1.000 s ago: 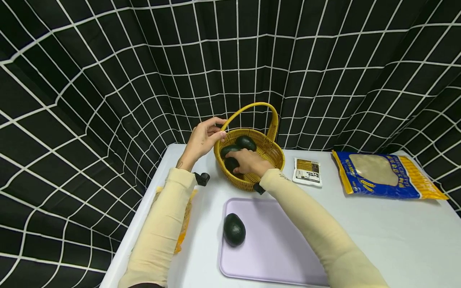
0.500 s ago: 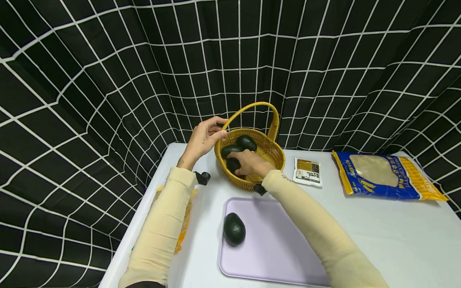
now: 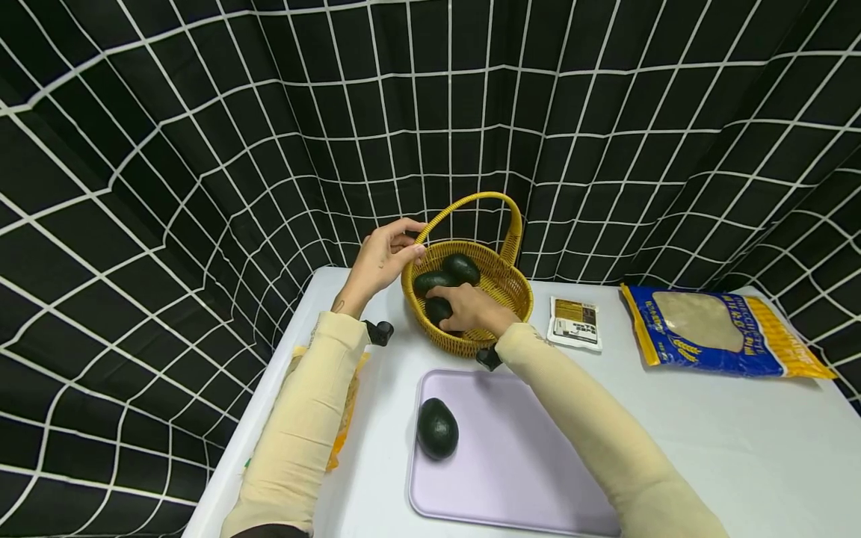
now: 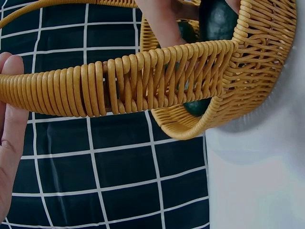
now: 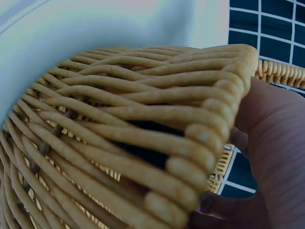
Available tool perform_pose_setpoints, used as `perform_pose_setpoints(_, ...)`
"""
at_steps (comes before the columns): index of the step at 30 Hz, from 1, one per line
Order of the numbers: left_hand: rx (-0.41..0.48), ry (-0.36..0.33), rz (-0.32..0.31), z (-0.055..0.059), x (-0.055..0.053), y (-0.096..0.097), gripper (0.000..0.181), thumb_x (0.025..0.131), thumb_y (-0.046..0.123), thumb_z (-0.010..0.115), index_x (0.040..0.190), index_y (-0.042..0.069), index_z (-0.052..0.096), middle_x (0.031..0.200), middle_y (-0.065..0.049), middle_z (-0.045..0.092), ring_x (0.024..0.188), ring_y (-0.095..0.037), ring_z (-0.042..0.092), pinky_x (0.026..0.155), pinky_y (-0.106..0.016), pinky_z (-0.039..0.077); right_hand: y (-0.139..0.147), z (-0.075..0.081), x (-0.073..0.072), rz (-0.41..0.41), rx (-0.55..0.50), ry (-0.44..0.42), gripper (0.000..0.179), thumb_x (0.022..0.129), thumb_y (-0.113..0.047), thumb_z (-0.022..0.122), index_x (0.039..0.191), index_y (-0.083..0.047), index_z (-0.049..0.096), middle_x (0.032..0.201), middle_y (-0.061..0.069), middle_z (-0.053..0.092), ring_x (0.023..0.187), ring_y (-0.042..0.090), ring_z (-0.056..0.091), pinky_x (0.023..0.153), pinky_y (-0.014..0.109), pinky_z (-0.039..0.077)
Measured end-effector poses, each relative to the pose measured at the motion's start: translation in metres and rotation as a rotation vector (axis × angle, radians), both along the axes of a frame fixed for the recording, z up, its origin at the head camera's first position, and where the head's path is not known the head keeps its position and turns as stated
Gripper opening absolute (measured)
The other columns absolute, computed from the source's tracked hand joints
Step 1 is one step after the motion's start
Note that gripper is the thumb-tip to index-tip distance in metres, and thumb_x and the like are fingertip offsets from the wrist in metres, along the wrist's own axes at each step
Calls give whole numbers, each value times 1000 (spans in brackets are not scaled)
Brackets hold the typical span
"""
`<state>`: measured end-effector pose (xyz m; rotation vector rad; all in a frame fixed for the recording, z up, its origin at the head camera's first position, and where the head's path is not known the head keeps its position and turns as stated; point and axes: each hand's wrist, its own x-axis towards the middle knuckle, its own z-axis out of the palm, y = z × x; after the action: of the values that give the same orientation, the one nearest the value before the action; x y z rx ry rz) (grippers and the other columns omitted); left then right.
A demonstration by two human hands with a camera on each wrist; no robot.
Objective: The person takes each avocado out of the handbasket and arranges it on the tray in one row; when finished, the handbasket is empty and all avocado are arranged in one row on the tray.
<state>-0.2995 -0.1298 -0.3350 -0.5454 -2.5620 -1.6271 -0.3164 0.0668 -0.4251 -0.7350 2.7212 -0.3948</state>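
Observation:
A yellow woven basket (image 3: 444, 338) with a tall arched handle stands at the back of the table. My left hand (image 3: 380, 258) holds the left side of that handle between thumb and fingers; the left wrist view shows the handle (image 4: 162, 76) running into the rim. Inside the basket my right hand (image 3: 467, 305) grips a dark green avocado (image 3: 439, 308). Two more avocados lie behind it, one at the left (image 3: 430, 281) and another farther back (image 3: 461, 269). In the right wrist view the basket wall hides most of the right hand (image 5: 276, 143).
A lilac tray (image 3: 511, 463) lies in front of the basket, with an avocado (image 3: 437, 429) on its left part. To the right are a small white-and-brown packet (image 3: 574, 323) and a blue-and-yellow pasta bag (image 3: 713, 329). An orange packet (image 3: 346, 418) lies partly under the left forearm.
My right hand and the avocado in its grip have shifted very slightly to the right within the basket. The left hand keeps its hold on the handle.

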Motion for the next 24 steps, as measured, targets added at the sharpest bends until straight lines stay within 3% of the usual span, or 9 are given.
perform_pose_setpoints(5,12,-2,-5,1,1,0,33,99,8,65,131,14,65,109,-17,73,95,-34,73,86,-41,61,4,2,3,1,-52,19,63,91,-29,74,148,-24,50,128,14,67,101,24,62,99,46,54)
perform_pose_setpoints(11,0,13,-5,0,2,0,32,99,9,65,131,14,65,108,-11,74,88,-22,73,84,-38,61,9,8,9,9,-117,64,64,90,-26,75,149,-22,49,134,16,64,110,27,64,101,46,53)
perform_pose_setpoints(16,6,12,-13,0,3,1,33,99,8,65,131,13,65,108,-15,74,86,-20,73,83,-36,61,15,16,15,1,-169,113,66,89,-26,75,149,-22,49,140,15,60,118,33,62,104,49,51)
perform_pose_setpoints(24,5,16,-5,1,3,1,34,98,9,66,132,13,65,104,-15,73,86,-22,73,84,-38,61,23,28,27,-54,-255,177,64,88,-29,74,148,-24,51,132,15,65,109,35,66,93,51,54)
